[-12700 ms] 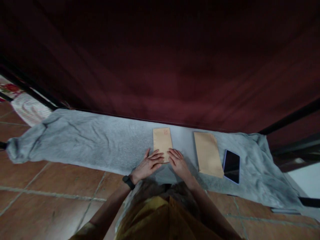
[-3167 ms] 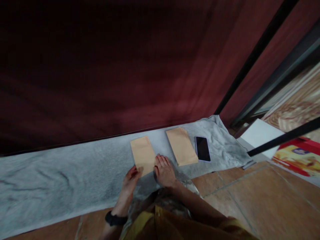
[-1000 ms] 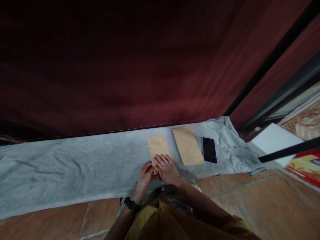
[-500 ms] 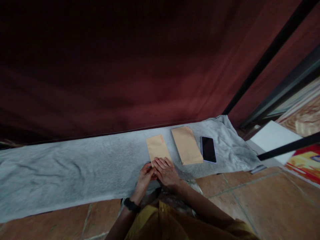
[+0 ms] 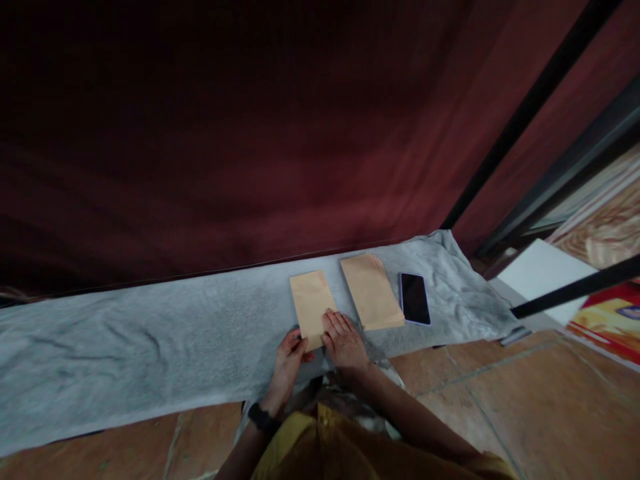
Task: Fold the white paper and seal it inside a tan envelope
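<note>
A single brown paper envelope (image 5: 310, 303) with small red print near its far right corner lies on the grey cloth before me. My left hand (image 5: 290, 352), a dark band on its wrist, pinches the near left corner between thumb and fingers. Flat along the near right edge rests my right hand (image 5: 345, 340), fingers stretched out and touching the paper. Just to the right is a stack of brown envelopes (image 5: 373, 293), slightly fanned at the far end. Beyond the stack lies a phone (image 5: 415, 298) with a dark screen and a pale purple edge.
The grey cloth (image 5: 200, 333) covers a long narrow bench against a dark red curtain-like surface (image 5: 300, 167). Black bars (image 5: 525, 120) rise at the right. A white box-like object (image 5: 545, 273) and a red-and-yellow package (image 5: 610, 320) are near the tiled floor (image 5: 550, 400).
My right hand has slid right and off the envelope's near middle, uncovering more of its near end. My left hand stays at the near left corner.
</note>
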The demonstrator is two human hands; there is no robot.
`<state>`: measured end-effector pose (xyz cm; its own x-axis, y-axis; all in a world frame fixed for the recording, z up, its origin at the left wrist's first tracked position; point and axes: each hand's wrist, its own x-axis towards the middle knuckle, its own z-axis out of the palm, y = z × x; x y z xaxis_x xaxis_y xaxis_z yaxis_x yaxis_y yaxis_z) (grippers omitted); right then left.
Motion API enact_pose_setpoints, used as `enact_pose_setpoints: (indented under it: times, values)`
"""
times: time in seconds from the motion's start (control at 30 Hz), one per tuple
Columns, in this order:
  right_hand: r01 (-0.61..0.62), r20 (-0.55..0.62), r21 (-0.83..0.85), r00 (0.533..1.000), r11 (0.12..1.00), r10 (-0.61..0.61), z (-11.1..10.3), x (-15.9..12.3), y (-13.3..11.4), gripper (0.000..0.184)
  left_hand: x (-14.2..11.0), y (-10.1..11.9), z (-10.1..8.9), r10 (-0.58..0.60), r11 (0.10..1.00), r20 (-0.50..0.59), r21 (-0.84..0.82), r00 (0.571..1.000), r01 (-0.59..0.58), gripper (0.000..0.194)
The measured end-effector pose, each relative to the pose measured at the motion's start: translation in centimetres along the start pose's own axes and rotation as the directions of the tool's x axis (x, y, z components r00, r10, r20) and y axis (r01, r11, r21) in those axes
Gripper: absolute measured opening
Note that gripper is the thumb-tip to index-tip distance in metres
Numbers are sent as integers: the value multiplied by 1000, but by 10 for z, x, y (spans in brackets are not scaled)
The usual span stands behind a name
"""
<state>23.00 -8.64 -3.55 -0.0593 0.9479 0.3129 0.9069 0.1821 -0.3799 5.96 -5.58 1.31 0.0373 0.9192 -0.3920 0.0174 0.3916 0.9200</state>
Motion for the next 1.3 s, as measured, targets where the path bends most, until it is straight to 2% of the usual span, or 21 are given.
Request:
enact_pose_setpoints:
  times: [0.2, 0.37, 0.47, 0.57, 0.63, 0.7, 0.83, 0.9, 1.0, 1.17, 1.3]
  values:
    - [-60, -46, 86, 997, 994, 64, -3, -11, 12, 53, -2, 12, -6, 85, 990, -105, -108, 991, -96, 49]
    - [-167, -83, 89, 981, 982, 175, 4, -14, 13, 67, 4, 36, 9, 134, 982, -78, -124, 988, -143, 54]
    - [-249, -117, 71, 960, 966, 256, 6, -13, 12, 68, 10, 52, 16, 174, 978, -100, -102, 980, -184, 53]
    - [-157, -58, 77, 985, 985, 162, 5, -13, 12, 60, 14, 64, 19, 190, 973, -104, -110, 976, -202, 54]
    - [-62, -2, 89, 998, 994, 63, 2, -13, 11, 55, 13, 67, 25, 171, 974, -54, -144, 984, -177, 55]
    - [-21, 17, 101, 1000, 995, 20, -3, -12, 9, 51, 11, 67, 37, 140, 975, 33, -181, 990, -132, 56]
    - [2, 20, 131, 1000, 991, -5, -7, -10, 5, 34, 5, 59, 74, 71, 972, 200, -233, 977, -23, 52]
    - [-7, 26, 128, 1000, 992, 4, -2, -12, 6, 28, 6, 52, 92, 41, 969, 245, -247, 969, 21, 48]
    - [-68, 24, 103, 998, 992, 66, 11, -19, 9, 32, 11, 40, 114, -7, 969, 279, -237, 960, 76, 43]
    - [-99, 36, 98, 995, 990, 96, 24, -23, 11, 39, 22, 23, 135, -45, 978, 331, -178, 943, 110, 40]
    - [-93, 89, 169, 993, 981, 78, 16, -18, 11, 35, 31, 19, 142, -32, 999, 368, 22, 929, 26, 36]
